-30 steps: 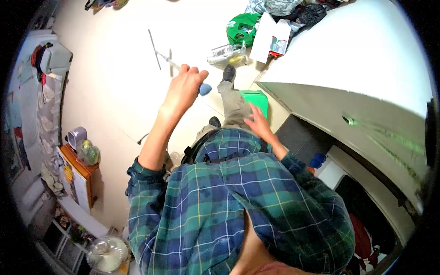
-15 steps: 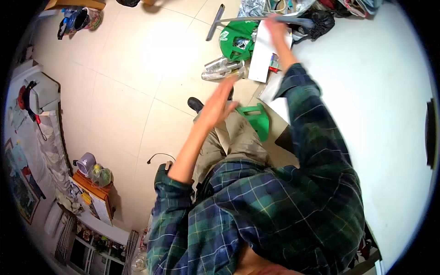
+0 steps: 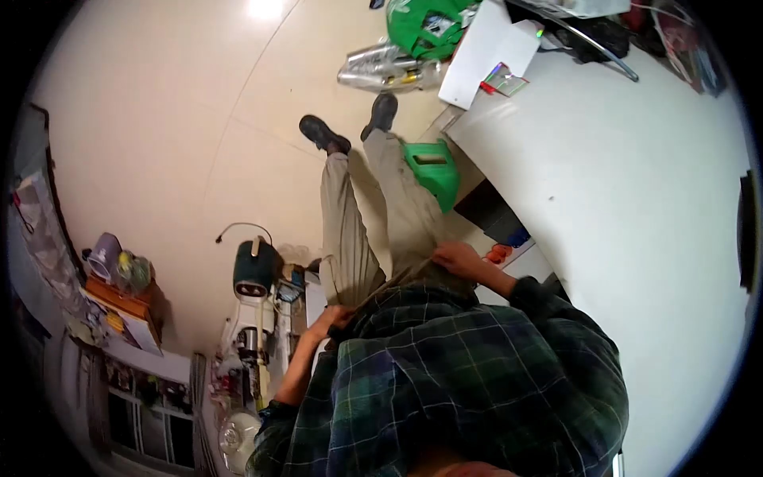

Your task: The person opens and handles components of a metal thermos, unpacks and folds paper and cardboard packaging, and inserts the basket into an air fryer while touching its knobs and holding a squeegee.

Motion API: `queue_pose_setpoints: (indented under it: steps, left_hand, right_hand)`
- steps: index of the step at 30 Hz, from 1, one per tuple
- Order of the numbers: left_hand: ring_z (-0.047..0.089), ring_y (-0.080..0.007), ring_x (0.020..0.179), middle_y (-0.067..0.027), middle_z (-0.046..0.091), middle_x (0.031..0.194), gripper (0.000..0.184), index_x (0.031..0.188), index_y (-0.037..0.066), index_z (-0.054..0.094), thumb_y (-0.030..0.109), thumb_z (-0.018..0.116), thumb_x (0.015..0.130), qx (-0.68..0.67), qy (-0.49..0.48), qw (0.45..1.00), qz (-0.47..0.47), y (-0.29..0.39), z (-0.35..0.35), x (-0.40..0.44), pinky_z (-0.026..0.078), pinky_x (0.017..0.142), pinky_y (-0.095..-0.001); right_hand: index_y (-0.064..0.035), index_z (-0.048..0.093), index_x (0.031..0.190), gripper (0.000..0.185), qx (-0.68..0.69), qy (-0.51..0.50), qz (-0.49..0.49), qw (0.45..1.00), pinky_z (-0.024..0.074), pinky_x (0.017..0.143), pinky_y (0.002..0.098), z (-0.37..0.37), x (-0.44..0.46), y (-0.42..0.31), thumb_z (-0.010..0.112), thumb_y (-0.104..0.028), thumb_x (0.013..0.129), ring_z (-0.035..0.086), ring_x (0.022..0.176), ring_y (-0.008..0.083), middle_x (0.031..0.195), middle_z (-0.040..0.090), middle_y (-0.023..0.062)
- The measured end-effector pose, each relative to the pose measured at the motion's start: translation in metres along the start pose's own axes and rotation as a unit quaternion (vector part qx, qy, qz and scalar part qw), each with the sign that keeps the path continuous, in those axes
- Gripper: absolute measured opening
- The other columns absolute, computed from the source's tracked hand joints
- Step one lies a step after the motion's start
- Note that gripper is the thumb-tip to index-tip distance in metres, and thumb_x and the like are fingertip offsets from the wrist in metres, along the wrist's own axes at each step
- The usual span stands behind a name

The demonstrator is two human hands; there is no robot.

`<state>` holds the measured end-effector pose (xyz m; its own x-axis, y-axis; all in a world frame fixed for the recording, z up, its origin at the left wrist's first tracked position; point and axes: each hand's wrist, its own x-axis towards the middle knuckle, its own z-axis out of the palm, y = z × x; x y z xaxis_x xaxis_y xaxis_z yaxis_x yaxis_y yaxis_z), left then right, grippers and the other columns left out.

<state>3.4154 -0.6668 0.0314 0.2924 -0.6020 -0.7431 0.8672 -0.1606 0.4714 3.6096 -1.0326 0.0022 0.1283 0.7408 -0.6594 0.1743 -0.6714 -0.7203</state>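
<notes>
My right hand (image 3: 458, 260) is closed at the right hip, its fingers pinching the cloth of the beige trousers (image 3: 409, 195). At the other hip, my left hand (image 3: 327, 319) is curled against the trousers' waist, its fingertips partly hidden by the cloth. A fold of the trousers stretches between the two hands, just below the hem of the plaid shirt (image 3: 469, 350). A green plastic stool (image 3: 445, 187) stands beside the right leg.
At the right is a large white surface (image 3: 636, 215), with a metal pole (image 3: 600, 52) at its far end. Ahead are a green bag (image 3: 413, 28), wrapped bottles (image 3: 381, 71) and a white box (image 3: 481, 56). A dark green appliance (image 3: 254, 269) stands at left.
Both hands have come back from in front to the trousers' waist. My right hand has let go of the long grey pole. The view has tipped down towards the legs.
</notes>
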Motion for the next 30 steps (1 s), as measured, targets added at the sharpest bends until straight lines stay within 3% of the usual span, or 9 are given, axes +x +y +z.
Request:
queue_pose_setpoints:
  steps: [2,4,7,9,13,17,19,21,30]
  left_hand:
    - [0.061,-0.0372,0.074,-0.0220,0.062,0.082,0.027,0.099,0.003,0.064,0.025,0.056,0.085,-0.017,-0.048,0.995,-0.083,0.017,-0.025,0.021,0.048,0.066,-0.0425]
    - [0.060,-0.0373,0.073,-0.0209,0.062,0.077,0.025,0.092,0.002,0.064,0.025,0.058,0.083,0.127,-0.083,0.986,0.064,0.032,-0.042,0.069,0.047,0.066,-0.0433]
    - [0.059,-0.0385,0.075,-0.0201,0.062,0.079,0.023,0.093,0.002,0.060,0.022,0.058,0.081,0.218,0.079,0.972,0.044,0.054,-0.104,0.166,0.047,0.066,-0.0460]
    - [0.061,-0.0278,0.069,-0.0164,0.061,0.076,0.019,0.099,0.003,0.058,0.018,0.054,0.088,0.138,0.278,0.947,0.077,0.076,-0.164,0.238,0.048,0.063,-0.0376]
    - [0.060,-0.0132,0.067,-0.0098,0.062,0.076,0.021,0.106,0.002,0.056,0.019,0.048,0.095,0.022,0.461,0.879,0.118,0.057,-0.270,0.355,0.048,0.062,-0.0294]
    - [0.061,-0.0148,0.072,-0.0106,0.064,0.083,0.021,0.106,0.000,0.056,0.016,0.048,0.094,0.050,0.423,0.900,0.092,0.073,-0.298,0.377,0.049,0.068,-0.0289]
    - [0.062,-0.0155,0.077,-0.0114,0.065,0.087,0.020,0.104,0.000,0.058,0.014,0.050,0.093,0.231,0.392,0.888,0.074,0.121,-0.298,0.367,0.049,0.071,-0.0279]
    - [0.062,-0.0164,0.082,-0.0125,0.065,0.090,0.018,0.103,-0.001,0.060,0.010,0.052,0.091,0.096,0.437,0.881,0.154,0.161,-0.296,0.359,0.048,0.074,-0.0276]
    - [0.063,-0.0269,0.078,-0.0208,0.063,0.091,0.018,0.101,-0.006,0.060,0.000,0.055,0.085,0.098,0.507,0.813,0.270,0.195,-0.331,0.305,0.049,0.068,-0.0302]
  right_hand:
    - [-0.0025,0.059,0.087,0.025,0.206,-0.217,0.113,0.948,0.0438,0.068,0.0346,-0.015,-0.033,-0.005,0.050,-0.025,0.093,0.055,0.078,0.0130,0.077,0.060,0.0000]
    - [-0.0026,0.063,0.100,0.025,0.387,-0.325,0.217,0.835,0.0436,0.075,0.0294,-0.046,-0.050,-0.001,0.052,-0.024,0.092,0.053,0.084,0.0093,0.085,0.064,0.0007]
    - [-0.0030,0.062,0.102,0.028,0.539,-0.145,0.332,0.761,0.0498,0.070,0.0311,-0.024,-0.020,0.120,0.059,-0.027,0.088,0.061,0.078,0.0161,0.098,0.066,0.0065]
    - [-0.0009,0.063,0.087,0.025,0.510,0.176,0.402,0.739,0.0429,0.057,0.0252,0.002,0.067,0.195,0.049,-0.021,0.092,0.052,0.060,0.0102,0.065,0.056,0.0028]
    - [-0.0010,0.063,0.088,0.025,0.429,0.243,0.377,0.784,0.0432,0.058,0.0257,0.039,0.181,0.258,0.049,-0.021,0.092,0.053,0.061,0.0107,0.066,0.057,0.0029]
    - [-0.0011,0.063,0.089,0.026,0.405,0.177,0.350,0.826,0.0436,0.059,0.0262,0.053,0.235,0.291,0.049,-0.022,0.092,0.054,0.063,0.0111,0.068,0.058,0.0030]
    - [-0.0012,0.063,0.089,0.026,0.405,0.149,0.344,0.834,0.0437,0.059,0.0265,0.048,0.235,0.297,0.049,-0.022,0.092,0.054,0.063,0.0114,0.069,0.058,0.0030]
    - [-0.0012,0.063,0.090,0.026,0.406,0.124,0.341,0.839,0.0439,0.060,0.0267,0.046,0.231,0.302,0.049,-0.023,0.092,0.054,0.064,0.0116,0.070,0.059,0.0030]
    - [-0.0014,0.063,0.092,0.027,0.396,0.069,0.343,0.849,0.0447,0.062,0.0279,0.027,0.236,0.345,0.049,-0.024,0.092,0.056,0.066,0.0126,0.073,0.061,0.0032]
